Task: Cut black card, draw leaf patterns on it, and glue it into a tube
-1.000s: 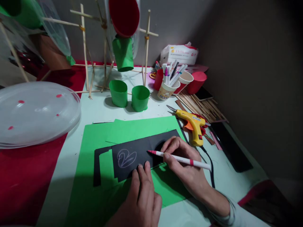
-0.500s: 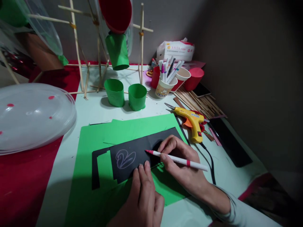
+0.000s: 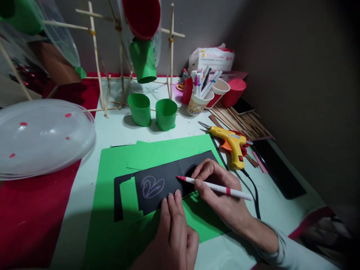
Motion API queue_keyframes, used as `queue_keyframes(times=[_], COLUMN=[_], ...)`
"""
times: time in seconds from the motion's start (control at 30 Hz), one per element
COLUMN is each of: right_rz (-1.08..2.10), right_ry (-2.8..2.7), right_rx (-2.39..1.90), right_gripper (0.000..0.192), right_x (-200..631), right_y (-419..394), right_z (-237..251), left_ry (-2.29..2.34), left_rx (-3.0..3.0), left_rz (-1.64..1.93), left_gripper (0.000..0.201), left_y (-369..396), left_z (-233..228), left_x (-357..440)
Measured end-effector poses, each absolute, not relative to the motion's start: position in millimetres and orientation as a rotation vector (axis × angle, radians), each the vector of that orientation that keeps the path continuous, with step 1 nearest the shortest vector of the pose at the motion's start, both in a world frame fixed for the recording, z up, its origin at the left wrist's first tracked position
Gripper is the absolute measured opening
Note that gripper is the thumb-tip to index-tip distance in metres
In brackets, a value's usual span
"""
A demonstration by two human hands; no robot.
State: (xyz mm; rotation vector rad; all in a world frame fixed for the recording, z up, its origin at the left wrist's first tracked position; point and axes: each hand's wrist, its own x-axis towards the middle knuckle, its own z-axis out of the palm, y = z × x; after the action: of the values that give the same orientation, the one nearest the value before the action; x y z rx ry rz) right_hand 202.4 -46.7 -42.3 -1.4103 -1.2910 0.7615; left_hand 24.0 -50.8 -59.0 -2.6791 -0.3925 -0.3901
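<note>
A sheet of black paper (image 3: 168,173) lies on green paper (image 3: 112,161), with a pale, looped heart-like outline (image 3: 152,186) drawn on its left part. The fingertips of my left hand (image 3: 176,228) rest on the sheet's lower edge, fingers stretched out side by side; the thumb is mostly hidden. My right hand (image 3: 222,187) is closed around a white marker (image 3: 213,186) with a red tip and band. That tip points left, at or just above the middle of the black paper; whether it touches cannot be made out.
A yellow glue gun (image 3: 232,144) lies right of the papers, its cord running forward. Two green paper cups (image 3: 140,110) stand behind, below a stick frame (image 3: 171,56). Further right are a cup of markers (image 3: 197,105), wooden sticks and a black phone (image 3: 277,168). Plastic lids (image 3: 45,138) lie left.
The whole view has shifted slightly, so everything appears a little further right. Both hands and the marker keep about the same place over the black paper.
</note>
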Motion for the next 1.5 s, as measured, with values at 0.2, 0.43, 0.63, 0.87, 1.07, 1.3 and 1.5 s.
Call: queue_keyframes(times=[0.2, 0.43, 0.63, 0.87, 1.07, 1.3, 1.5], right_rz=[0.779, 0.776, 0.754, 0.751, 0.749, 0.726, 0.727], right_ry=[-1.278, -1.3, -1.299, -1.29, -1.293, -1.308, -1.302], right_rx=[-1.382, -1.387, -1.402, -1.41, -1.407, -1.404, -1.411], right_gripper=[0.015, 0.016, 0.016, 0.015, 0.016, 0.017, 0.017], right_x=[202.6, 202.6, 201.7, 201.9, 202.9, 202.9, 202.5], right_y=[-46.2, -46.6, -46.9, -45.7, -46.3, -47.0, -46.5], right_z=[-43.0, -43.9, -43.9, -44.6, -44.5, -44.9, -43.4], left_ry=[-0.373, -0.307, -0.331, -0.312, -0.305, -0.309, -0.318], left_rx=[-2.692, -2.704, -2.697, -2.685, -2.662, -2.693, -2.673], left_rz=[-0.388, -0.335, -0.333, -0.369, -0.351, -0.361, -0.328], left_gripper=[0.014, 0.016, 0.013, 0.016, 0.015, 0.018, 0.014], left_y=[-49.7, -48.4, -50.0, -48.4, -47.4, -49.5, -49.1], left_z=[-58.8, -58.6, -60.8, -60.5, -56.4, -61.5, -59.6], left_x=[22.5, 20.6, 19.4, 20.2, 21.7, 19.4, 19.5])
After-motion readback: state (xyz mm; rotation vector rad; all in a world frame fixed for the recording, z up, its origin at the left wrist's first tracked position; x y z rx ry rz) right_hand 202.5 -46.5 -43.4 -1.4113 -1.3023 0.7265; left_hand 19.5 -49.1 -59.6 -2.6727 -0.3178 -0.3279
